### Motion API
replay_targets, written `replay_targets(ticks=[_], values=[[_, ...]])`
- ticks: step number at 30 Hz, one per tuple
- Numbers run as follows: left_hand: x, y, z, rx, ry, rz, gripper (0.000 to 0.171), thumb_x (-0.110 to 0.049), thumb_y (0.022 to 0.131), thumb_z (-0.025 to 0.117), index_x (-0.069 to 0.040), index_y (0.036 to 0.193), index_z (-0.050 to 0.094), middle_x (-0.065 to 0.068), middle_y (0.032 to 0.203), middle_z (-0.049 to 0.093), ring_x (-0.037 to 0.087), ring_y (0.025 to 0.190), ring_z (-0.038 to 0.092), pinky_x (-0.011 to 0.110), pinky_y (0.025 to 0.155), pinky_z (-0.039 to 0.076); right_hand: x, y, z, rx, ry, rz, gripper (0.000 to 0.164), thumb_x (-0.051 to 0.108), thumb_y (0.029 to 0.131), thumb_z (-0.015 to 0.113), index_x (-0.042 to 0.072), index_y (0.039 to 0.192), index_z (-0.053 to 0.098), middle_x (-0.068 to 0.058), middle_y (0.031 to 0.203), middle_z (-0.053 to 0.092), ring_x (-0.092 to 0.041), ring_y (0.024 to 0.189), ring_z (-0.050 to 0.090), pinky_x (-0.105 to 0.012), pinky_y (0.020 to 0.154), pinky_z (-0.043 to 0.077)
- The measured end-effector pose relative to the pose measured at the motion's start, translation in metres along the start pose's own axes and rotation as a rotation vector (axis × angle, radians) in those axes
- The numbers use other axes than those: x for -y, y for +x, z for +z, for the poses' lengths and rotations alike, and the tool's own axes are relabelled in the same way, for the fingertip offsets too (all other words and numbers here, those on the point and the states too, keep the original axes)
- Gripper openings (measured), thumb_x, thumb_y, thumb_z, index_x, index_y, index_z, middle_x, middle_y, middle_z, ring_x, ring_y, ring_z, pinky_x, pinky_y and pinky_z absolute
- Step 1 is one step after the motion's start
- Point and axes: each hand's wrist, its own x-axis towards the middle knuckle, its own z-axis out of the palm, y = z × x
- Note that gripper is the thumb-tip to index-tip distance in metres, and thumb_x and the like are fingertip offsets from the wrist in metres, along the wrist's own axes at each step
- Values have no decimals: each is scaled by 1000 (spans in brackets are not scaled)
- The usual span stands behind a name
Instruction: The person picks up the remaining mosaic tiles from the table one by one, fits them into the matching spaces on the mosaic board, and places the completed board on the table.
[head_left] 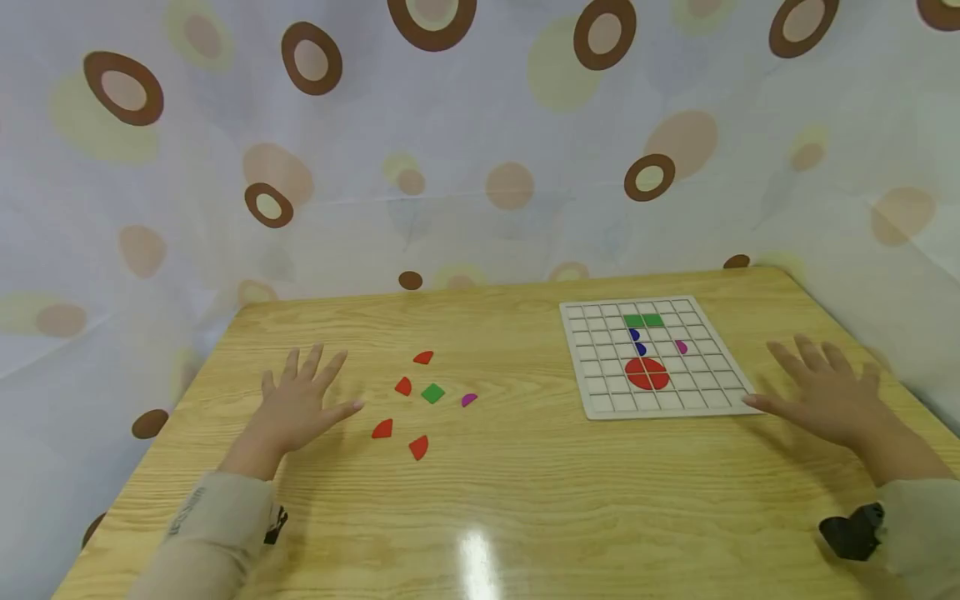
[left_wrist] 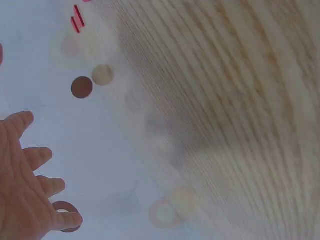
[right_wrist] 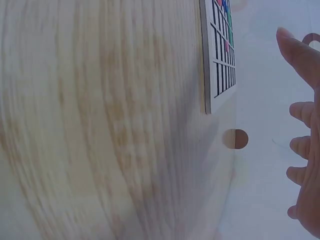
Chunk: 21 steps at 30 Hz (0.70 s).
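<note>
The wood-grain surface [head_left: 525, 508] carries a flat white board ruled in a dark square grid [head_left: 622, 403], used here as the reference for position. Nearest, left and right of the board, are two beige sleeves [head_left: 217, 521]. The hands are well apart, with fingers extended and spread. The left hand [head_left: 296, 408] is well left of the board; the right hand [head_left: 832, 396] is raised just right of it, thumb directed toward the board's near right corner.

Loose flat pieces lie left of the board, between it and the left hand: four red quarter-circle pieces [head_left: 382, 429], one purple half-circle piece [head_left: 469, 400] and one green square piece [head_left: 432, 393]. The purple piece is closest to the board.

On the board, from its near edge: a red disc crossed by grid lines [head_left: 647, 374]; another purple half-circle to its right; two dark blue half-circles [head_left: 641, 349]; two adjoining green squares [head_left: 643, 320]. Beyond the board hangs a white sheet with brown rings [head_left: 465, 108].
</note>
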Motion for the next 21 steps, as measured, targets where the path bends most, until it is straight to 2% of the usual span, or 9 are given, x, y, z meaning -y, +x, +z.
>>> replay_targets(ticks=[4, 11, 21], values=[[-13, 9, 2, 10, -2, 32, 83, -67, 76, 36, -16, 139, 18, 18, 141, 4, 42, 124, -7, 66, 85, -3, 1, 2, 3, 15, 28, -9, 88, 54, 80, 48, 11, 139, -1, -31, 136, -3, -51, 118, -8, -71, 76, -8], [-40, 26, 10, 6, 4, 90, 78, -63, 78, 40, -20, 139, 18, 15, 142, 4, 40, 125, -5, 64, 88, -2, 6, 6, 5, 16, 30, -14, 88, 56, 79, 47, 9, 139, 2, -31, 136, -2, -51, 119, -6, -71, 77, -8], [-90, 47, 22, 30, 9, 203, 77, -66, 77, 37, -24, 139, 18, 10, 143, 6, 36, 127, -1, 62, 91, 3, 16, 14, 9, 50, 42, -33, 88, 58, 79, 46, 6, 138, 7, -30, 136, 2, -50, 120, -3, -69, 80, -8]])
